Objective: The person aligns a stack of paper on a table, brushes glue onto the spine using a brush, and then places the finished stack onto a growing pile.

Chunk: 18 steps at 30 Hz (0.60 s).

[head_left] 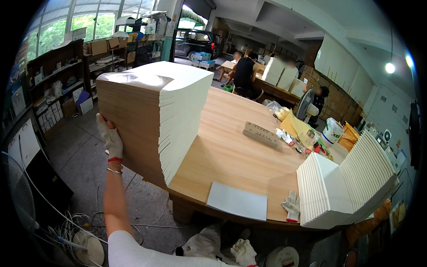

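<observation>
A tall stack of paper (133,118) stands at the table's left edge, its top bowed and partly shiny, its near side brownish and its right side white with uneven sheet edges. My left hand (111,139), in a white fingerless glove with a red cuff, lies flat against the stack's left side, fingers stretched upward. Low over my lap is my right hand (243,252), gloved too; its fingers look bent, but their grip is unclear. Between the stacks, a pale grey-blue sheet or board (238,201) lies at the front edge, with a loose white glove (291,206) right of it.
Ridged white paper stacks (327,187) stand at the table's right. Behind the board lie a long grey-brown block (261,134), scissors (307,152), tape and a white tub (332,131). A fan (306,106) and people sit beyond. Cables (80,227) cross the floor at left.
</observation>
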Each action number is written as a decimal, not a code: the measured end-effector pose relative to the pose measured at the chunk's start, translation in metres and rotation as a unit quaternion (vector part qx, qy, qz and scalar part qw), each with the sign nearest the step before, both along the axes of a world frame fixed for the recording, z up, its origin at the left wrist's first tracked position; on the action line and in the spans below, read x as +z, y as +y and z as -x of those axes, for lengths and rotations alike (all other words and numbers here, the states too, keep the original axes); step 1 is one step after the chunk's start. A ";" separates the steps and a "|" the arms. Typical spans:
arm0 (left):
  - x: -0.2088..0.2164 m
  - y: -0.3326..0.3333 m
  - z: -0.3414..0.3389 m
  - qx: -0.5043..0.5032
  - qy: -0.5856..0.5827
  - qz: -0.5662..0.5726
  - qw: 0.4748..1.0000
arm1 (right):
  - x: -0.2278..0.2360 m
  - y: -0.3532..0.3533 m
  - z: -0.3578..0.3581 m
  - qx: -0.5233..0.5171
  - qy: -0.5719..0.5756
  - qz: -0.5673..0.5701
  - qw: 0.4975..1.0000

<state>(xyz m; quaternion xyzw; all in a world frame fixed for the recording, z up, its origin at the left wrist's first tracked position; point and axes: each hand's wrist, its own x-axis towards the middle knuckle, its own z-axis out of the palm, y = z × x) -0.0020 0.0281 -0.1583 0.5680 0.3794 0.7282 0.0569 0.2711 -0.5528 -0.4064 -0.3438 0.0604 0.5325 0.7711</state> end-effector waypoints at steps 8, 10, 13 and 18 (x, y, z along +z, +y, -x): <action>0.006 -0.052 -0.027 -0.075 0.012 -0.094 0.993 | -0.018 -0.008 -0.008 0.000 0.011 -0.033 0.999; -0.007 -0.084 -0.055 -0.168 -0.067 -0.046 0.982 | -0.025 -0.009 -0.009 0.002 0.021 -0.050 0.999; -0.023 -0.129 -0.070 -0.055 0.108 -0.096 0.988 | -0.034 -0.009 -0.012 0.011 0.041 -0.089 0.995; -0.034 -0.166 -0.082 -0.097 0.145 -0.170 0.970 | -0.036 -0.006 -0.019 0.031 0.022 -0.194 0.980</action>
